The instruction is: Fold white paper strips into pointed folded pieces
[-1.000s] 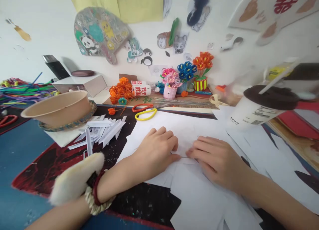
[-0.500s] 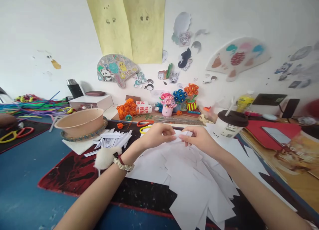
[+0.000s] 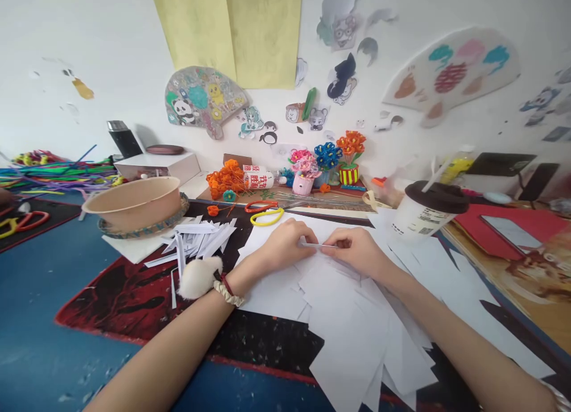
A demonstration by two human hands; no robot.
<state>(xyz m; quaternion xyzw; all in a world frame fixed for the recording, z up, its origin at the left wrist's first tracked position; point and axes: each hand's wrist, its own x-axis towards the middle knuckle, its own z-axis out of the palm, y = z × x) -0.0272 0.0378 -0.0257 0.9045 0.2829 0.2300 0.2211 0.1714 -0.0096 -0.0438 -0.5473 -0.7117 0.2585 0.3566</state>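
Observation:
Between my two hands, above a spread of white paper sheets [image 3: 348,335], is a narrow folded strip of white paper [image 3: 317,245]. My left hand [image 3: 292,244] pinches its left end between thumb and fingers. At the other end, my right hand [image 3: 352,249] pinches it the same way. The fingertips of both hands are close together along the strip. A pile of folded white paper strips [image 3: 203,239] lies left of my left hand. Scissors with yellow handles [image 3: 266,216] rest just beyond that hand.
A round tan bowl [image 3: 134,201] stands at the left. A lidded paper cup [image 3: 428,213] with a straw stands at the right, near a phone [image 3: 513,232] on red paper. Craft flowers in small pots [image 3: 304,183] line the back, and a thermos [image 3: 124,140] stands behind the bowl.
The paper between my hands now shows as a thin, flat strip, where it was a wider folded piece. The camera view has tilted down slightly.

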